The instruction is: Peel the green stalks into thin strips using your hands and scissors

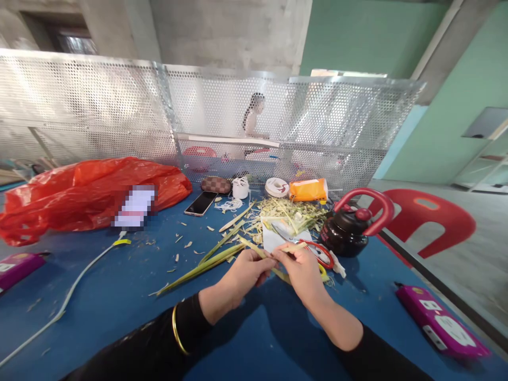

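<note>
My left hand (pixel 248 270) and my right hand (pixel 299 264) meet over the near middle of the blue table, fingertips pinched together. Between them runs a pale green leaf strip (pixel 251 245), which both hands hold. Left of my hands lie several long green leaf stalks (pixel 210 263). Just beyond my right hand are red-handled scissors (pixel 323 255), their blades resting on a white sheet of paper (pixel 270 238). Something yellow and ring-shaped (pixel 323 272) shows partly beside my right hand. A heap of shredded leaf trimmings (pixel 293 210) spreads behind the paper.
A black jug with a red handle (pixel 344 233) stands right of the scissors. Purple packs (pixel 442 320) lie at both sides. A dark phone (pixel 201 203), an orange packet (pixel 308 190) and a red plastic bag (pixel 99 185) sit farther back, before a perforated metal screen (pixel 222 106). A person sits beyond it.
</note>
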Available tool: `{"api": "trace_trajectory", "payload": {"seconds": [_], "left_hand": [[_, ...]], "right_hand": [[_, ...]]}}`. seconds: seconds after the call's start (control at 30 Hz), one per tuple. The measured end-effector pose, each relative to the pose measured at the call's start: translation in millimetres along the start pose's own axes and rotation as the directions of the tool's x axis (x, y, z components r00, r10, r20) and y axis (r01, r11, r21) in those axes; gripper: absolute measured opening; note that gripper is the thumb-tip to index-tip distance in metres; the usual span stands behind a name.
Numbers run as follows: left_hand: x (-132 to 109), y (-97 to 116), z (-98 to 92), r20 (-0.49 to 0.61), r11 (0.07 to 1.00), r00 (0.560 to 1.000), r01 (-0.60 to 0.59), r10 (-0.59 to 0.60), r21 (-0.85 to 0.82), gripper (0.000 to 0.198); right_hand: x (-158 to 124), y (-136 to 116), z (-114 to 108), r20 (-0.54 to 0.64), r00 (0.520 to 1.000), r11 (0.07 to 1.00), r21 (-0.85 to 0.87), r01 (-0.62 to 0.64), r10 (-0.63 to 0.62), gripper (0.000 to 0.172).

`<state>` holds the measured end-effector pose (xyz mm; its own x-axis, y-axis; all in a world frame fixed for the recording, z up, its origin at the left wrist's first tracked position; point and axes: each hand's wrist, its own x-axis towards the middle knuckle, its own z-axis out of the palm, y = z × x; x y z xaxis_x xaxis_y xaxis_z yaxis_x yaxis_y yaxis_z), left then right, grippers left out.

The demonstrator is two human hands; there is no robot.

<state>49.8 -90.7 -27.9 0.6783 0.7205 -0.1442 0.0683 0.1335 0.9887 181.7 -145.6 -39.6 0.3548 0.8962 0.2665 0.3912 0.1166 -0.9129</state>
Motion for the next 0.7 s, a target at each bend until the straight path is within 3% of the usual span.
{"api": "trace_trajectory", "payload": {"seconds": [0.23, 0.37, 0.47, 0.6, 0.67, 0.7], "left_hand": [[2, 0, -7.6, 0.122, 0.994, 0.991, 0.051, -0.062, 0.092, 0.02], [2, 0, -7.2, 0.108, 0.985, 0.988, 0.09, -0.107, 0.148, 0.023], [0, 1, -4.7, 0.089, 0.985, 0.988, 0.116, -0.128, 0.128, 0.027], [-3, 3, -4.7, 0.144, 0.994, 0.985, 0.085, -0.094, 0.067, 0.03], [-3, 4, -6.3, 0.168, 0.996, 0.984, 0.05, -0.061, 0.068, 0.032], [-4, 5, -7.1, 0.18, 0.997, 0.982, 0.038, -0.05, 0.071, 0.032]], "right_hand": [[-2, 2, 1, 0.041, 0.999, 0.999, 0.041, -0.023, 0.021, 0.024], [-2, -1, 0, 0.041, 0.999, 0.999, 0.016, -0.031, 0.03, 0.025], [-2, -4, 0, 0.023, 0.999, 0.999, -0.02, -0.039, 0.039, 0.025], [2, -3, -6, 0.067, 0.997, 0.999, -0.015, -0.048, 0.049, 0.026], [7, 0, -14, -0.011, 0.999, 0.999, -0.01, -0.035, 0.035, 0.023], [9, 1, -18, -0.11, 0.994, 0.999, -0.032, -0.001, -0.002, 0.025]]}}
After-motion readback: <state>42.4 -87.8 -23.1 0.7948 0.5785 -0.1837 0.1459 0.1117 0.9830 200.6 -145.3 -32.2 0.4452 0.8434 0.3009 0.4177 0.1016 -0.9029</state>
